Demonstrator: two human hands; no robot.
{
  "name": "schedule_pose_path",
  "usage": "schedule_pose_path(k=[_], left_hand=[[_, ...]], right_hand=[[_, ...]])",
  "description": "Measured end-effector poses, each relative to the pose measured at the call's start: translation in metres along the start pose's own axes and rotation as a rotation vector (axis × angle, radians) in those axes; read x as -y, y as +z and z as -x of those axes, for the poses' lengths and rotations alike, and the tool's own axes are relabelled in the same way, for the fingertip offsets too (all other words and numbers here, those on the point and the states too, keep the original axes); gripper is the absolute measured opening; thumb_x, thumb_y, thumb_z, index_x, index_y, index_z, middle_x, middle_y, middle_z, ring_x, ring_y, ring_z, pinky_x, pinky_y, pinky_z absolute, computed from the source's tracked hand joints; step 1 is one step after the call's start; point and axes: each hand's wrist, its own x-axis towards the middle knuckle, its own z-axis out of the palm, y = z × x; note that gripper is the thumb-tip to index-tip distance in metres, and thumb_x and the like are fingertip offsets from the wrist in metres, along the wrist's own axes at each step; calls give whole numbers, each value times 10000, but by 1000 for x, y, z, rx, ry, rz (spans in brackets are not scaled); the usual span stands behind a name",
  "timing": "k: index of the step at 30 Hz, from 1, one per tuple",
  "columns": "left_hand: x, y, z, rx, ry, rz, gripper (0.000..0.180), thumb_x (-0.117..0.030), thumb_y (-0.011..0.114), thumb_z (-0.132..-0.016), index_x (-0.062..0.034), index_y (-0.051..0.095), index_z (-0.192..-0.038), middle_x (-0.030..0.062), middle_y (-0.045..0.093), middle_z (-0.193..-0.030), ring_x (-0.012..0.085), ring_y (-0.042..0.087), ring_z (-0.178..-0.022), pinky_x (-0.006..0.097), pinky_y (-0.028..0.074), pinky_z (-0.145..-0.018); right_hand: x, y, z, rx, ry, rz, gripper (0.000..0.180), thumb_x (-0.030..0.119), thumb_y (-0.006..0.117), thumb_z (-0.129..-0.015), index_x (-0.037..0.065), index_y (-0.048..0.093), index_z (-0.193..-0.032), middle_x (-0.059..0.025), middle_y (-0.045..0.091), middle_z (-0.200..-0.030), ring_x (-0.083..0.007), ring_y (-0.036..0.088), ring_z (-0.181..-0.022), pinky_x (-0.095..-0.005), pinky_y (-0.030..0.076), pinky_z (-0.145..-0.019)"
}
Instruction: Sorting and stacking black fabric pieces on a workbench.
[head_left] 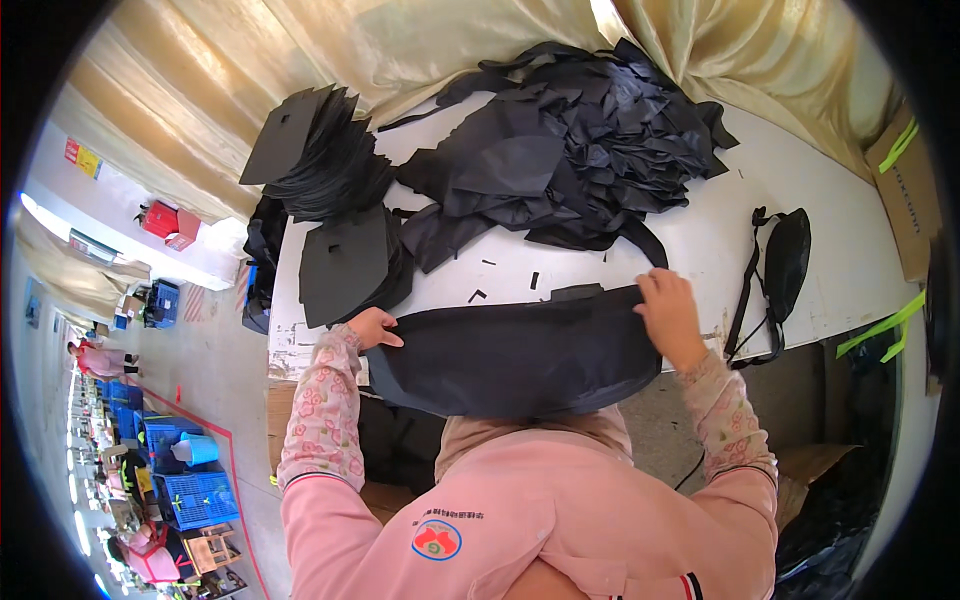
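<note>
Black fabric panel (515, 355) stretched flat across table's (800, 200) near edge, left hand (372, 327) and right hand (668, 315) pinching its ends, keeping it taut.

1. The lower edge of the black fabric piece (515, 355) is covered by the pink hood below it.
2. The fingertips of the left hand (372, 328) are tucked under that piece and cannot be seen.
3. The table (800, 180) is hidden along its back edge by the heap of black cut pieces (570, 150).
4. The people in the far aisle (100, 360) are shown too small to be told apart.
</note>
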Motion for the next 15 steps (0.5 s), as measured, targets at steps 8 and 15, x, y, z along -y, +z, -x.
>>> schedule_pose_path(k=[8, 15], left_hand=[[32, -5, 6, -155, -19, -72, 318, -191, 818, -736, 9, 708, -957, 143, 711, -851, 239, 676, -835, 334, 510, -779], [40, -44, 55, -138, -105, 387, 111, -52, 727, -824, -7, 691, -919, 64, 686, -818, 117, 637, -738, 263, 520, -618]], right_hand=[[37, 43, 25, 212, -454, -136, 925, 552, 709, -743, 154, 339, -1492, -165, 247, -1565, -386, 230, -1437, -590, 161, -1151], [41, 23, 13, 376, -480, -95, 929, 526, 740, -732, 134, 354, -1481, -183, 280, -1546, -394, 225, -1439, -605, 171, -1141]])
